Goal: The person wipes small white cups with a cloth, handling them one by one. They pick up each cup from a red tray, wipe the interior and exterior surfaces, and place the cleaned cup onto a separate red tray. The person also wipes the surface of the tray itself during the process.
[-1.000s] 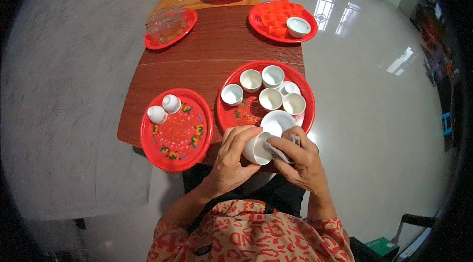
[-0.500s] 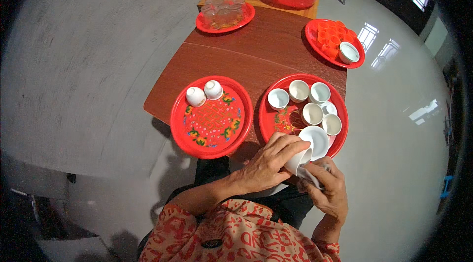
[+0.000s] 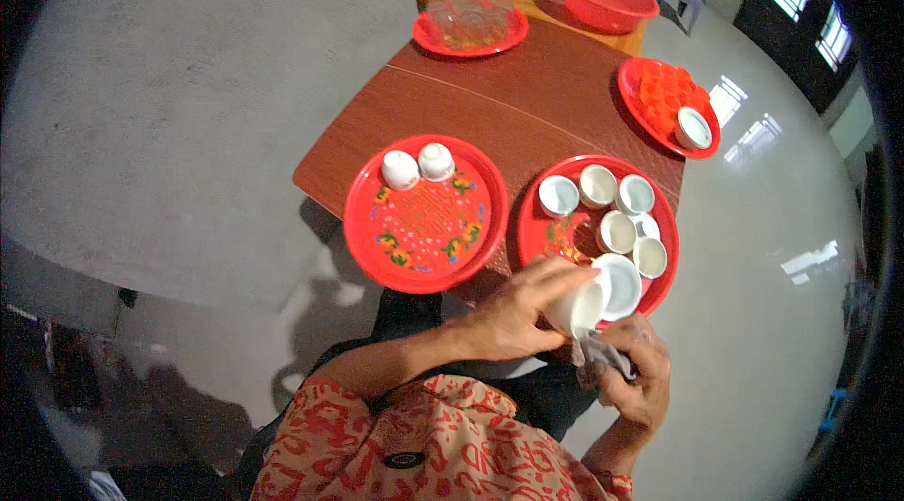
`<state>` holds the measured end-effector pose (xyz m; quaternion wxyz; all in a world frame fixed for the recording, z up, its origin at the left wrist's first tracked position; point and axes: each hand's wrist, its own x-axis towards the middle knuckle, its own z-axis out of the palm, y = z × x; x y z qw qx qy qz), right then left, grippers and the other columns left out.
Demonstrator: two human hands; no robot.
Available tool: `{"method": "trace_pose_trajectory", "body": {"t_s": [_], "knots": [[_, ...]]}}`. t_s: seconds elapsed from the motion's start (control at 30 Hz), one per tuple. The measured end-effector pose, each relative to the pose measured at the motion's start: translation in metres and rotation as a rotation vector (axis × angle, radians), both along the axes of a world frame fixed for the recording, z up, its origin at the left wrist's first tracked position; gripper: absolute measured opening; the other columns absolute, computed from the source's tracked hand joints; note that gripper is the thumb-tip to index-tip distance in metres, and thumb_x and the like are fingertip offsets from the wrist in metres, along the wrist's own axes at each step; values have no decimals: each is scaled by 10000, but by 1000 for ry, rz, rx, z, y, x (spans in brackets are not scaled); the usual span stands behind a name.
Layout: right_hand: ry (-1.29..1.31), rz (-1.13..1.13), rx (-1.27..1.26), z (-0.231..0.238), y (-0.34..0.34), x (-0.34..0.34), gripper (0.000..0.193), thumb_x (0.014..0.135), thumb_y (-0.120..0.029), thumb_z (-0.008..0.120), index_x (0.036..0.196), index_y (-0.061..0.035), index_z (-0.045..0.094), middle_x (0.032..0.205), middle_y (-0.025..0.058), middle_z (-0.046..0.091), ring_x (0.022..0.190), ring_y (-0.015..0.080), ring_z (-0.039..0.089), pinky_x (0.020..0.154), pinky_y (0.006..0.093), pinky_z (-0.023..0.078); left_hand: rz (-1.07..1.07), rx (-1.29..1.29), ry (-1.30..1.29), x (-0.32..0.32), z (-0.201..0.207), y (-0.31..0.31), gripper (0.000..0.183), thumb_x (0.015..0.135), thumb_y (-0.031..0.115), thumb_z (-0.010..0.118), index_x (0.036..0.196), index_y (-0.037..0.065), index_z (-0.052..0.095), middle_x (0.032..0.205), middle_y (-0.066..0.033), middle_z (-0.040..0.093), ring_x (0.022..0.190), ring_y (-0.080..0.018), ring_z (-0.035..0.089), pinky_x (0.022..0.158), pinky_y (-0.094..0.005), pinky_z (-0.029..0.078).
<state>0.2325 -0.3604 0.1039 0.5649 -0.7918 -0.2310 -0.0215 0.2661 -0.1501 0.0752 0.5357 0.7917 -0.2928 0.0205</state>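
Observation:
My left hand (image 3: 516, 310) grips a white cup (image 3: 578, 309) by its side, tilted with its mouth turned toward the right. A bunched greyish cloth (image 3: 603, 357) is pinched in my right hand (image 3: 642, 371), right against the cup's rim. Both hands are over my lap at the near edge of the right red tray (image 3: 529, 235). On that tray stand several upright white cups (image 3: 617, 232) and a wider white bowl (image 3: 619, 286). The left red tray (image 3: 358, 242) has a flowered pattern and carries two upturned white cups (image 3: 400, 170) at its far side.
The trays stand on a brown wooden table (image 3: 405, 105). Farther back are a red plate (image 3: 471, 51) of clear glasses (image 3: 471, 16), a red tray (image 3: 633, 105) of orange cups (image 3: 670, 91) with one white bowl (image 3: 693, 128), and a red basin (image 3: 607, 2).
The whole view has shifted, so the table and trays sit farther right. My right hand has drawn the cloth from inside the cup's mouth to its near rim. The left still holds the cup.

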Motion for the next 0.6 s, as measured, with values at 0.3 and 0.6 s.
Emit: {"method": "trace_pose_trajectory", "body": {"t_s": [0.3, 0.6], "knots": [[337, -142, 207, -16, 46, -9, 547, 716, -3, 605, 1256, -18, 524, 990, 48, 589, 882, 119, 569, 787, 259, 464, 38, -511, 446, -16, 11, 23, 778, 686, -71, 752, 1342, 64, 354, 1226, -81, 518, 1146, -153, 513, 975, -328, 443], [291, -28, 209, -39, 65, -6, 555, 734, -19, 589, 1282, -2, 499, 999, 91, 622, 892, 148, 595, 799, 279, 475, 75, -707, 495, -21, -12, 38, 703, 676, -3, 795, 1242, 63, 383, 1161, -65, 521, 1094, -147, 524, 929, -323, 457]]}}
